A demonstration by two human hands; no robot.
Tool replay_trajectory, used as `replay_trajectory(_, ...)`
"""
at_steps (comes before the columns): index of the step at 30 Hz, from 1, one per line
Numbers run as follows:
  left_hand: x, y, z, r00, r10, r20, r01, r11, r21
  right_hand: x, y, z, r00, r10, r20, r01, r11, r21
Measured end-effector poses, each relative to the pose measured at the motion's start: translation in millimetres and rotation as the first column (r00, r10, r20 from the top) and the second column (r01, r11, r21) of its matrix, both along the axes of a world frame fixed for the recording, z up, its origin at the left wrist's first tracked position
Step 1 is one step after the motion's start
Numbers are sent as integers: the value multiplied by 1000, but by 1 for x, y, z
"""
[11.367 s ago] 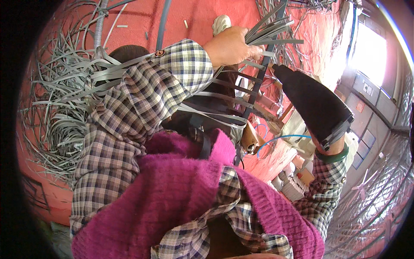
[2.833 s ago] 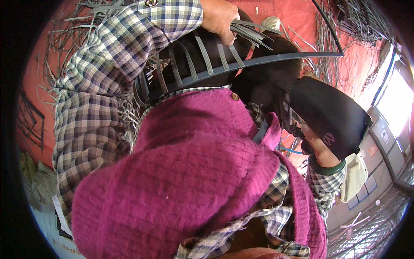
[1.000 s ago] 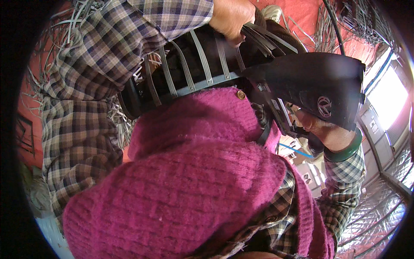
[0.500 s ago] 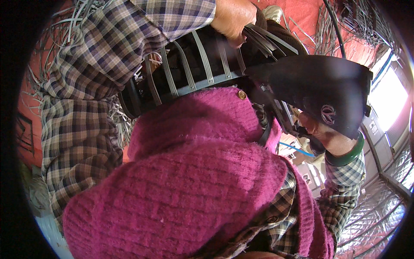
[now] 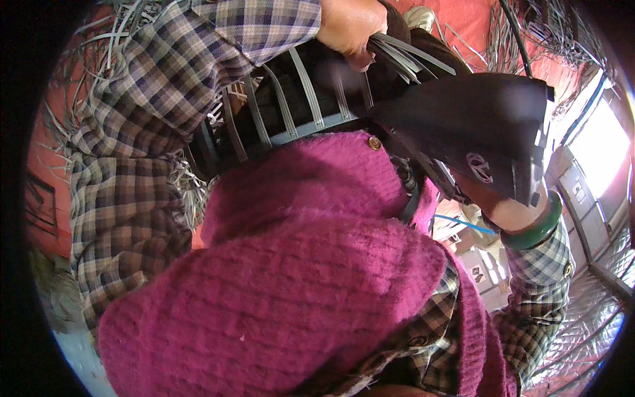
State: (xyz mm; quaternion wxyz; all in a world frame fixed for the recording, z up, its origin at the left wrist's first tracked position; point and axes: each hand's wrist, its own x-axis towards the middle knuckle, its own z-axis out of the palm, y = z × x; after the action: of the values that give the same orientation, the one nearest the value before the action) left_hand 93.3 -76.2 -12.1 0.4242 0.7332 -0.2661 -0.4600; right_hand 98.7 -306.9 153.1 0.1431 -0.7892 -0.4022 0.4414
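Note:
My left hand [image 5: 354, 28] reaches across the top of the view, closed around a bunch of thin grey strips [image 5: 407, 54]. Below it, more grey strips [image 5: 307, 89] run like ribs over a dark gap to a grey rim band [image 5: 291, 133] that lies against my pink knit cardigan [image 5: 278, 278]. At the right, my right hand [image 5: 506, 210] is behind a black, wedge-shaped object [image 5: 483, 122] with a pale mark on its side; its kind is unclear. The fingers are mostly hidden, and the hand appears to grip this object.
Loose grey strips [image 5: 122, 33] lie heaped on the red floor covering [image 5: 456, 16] at the upper left, with another heap [image 5: 562, 26] at the upper right. A blue strand [image 5: 463, 223] shows below my right hand. Silvery sheeting [image 5: 575, 331] spreads at the lower right.
The black object has shifted a little left and tilted. My left hand has drawn slightly left, still holding the grey strips.

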Motion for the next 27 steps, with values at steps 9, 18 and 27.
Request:
replay_trajectory(9,16,8,7,968,228,-102,-230,973,-10,3,-34,10,989,-41,143,49,997,-53)
replay_trajectory(18,28,-29,10,974,192,-123,-221,928,-301,8,-53,26,957,-268,113,279,955,-95)
replay_trajectory(27,50,-11,39,811,532,-243,-582,771,-258,-12,-64,19,114,-887,-447,941,241,-236)
